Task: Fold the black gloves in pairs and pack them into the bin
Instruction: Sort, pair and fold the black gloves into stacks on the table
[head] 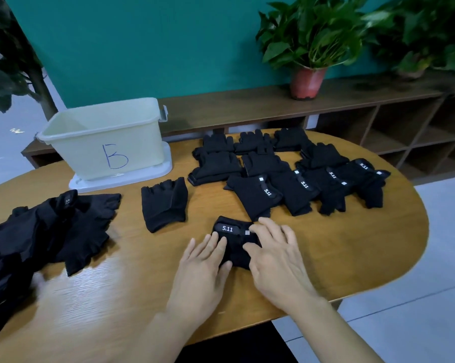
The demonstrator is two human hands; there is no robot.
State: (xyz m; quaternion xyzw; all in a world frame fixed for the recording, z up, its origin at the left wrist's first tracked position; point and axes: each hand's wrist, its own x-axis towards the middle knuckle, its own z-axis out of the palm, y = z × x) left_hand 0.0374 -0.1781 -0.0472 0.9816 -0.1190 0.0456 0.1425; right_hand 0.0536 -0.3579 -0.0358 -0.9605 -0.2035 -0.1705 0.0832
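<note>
Both hands lie on one black bundle (234,242) near the front edge of the table (142,284).

- Left hand (202,268): fingers straight and close together. The tips press on the bundle's left part, just below its "5.11" label, and the thumb sits against its lower edge.
- Right hand (276,255): fingers spread and slightly bent, laid over the bundle's right part, with the tips near a small white tag.
- Neither hand pinches or lifts. Both press flat.
- The bundle rests on the table, label side up. The hands cover much of it, so it is unclear whether it holds two gloves.

Surroundings, outward from the hands:

- One folded glove (164,203) lies apart, left of the bundle and towards the bin (90,153).
- Rows of folded pairs (286,176) lie behind and to the right, packed close and partly overlapping.
- A loose pile (45,231) of unfolded gloves covers the table's left end.
- The bin, marked "B", stands at the rear left on its lid (121,179). No glove shows in the visible part of its interior.

Step in hand: probably smoothing a finished fold. Folding appears well advanced but not complete, since the pile remains. Packing appears not to have started.

Next move: the likely step is to set the bundle with the rows, then draw the next gloves from the pile. The bundle needs a grip across its whole thickness, or the soft fabric may spring open when lifted.
</note>
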